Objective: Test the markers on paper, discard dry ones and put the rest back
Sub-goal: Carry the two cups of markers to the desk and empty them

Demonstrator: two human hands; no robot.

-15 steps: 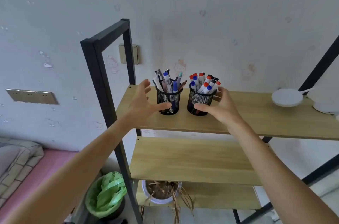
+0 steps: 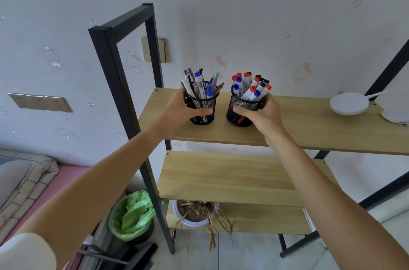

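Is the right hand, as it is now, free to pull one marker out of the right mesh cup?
Probably not. The right hand is wrapped around the right mesh cup, so its fingers are busy. The markers stand uncovered at the top, but the left hand holds the left mesh cup.

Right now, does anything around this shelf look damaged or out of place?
The potted plant on the bottom shelf looks dead: its brown, dry leaves droop over the pot's rim and the shelf edge. The two mesh cups stand upright, nothing spilled.
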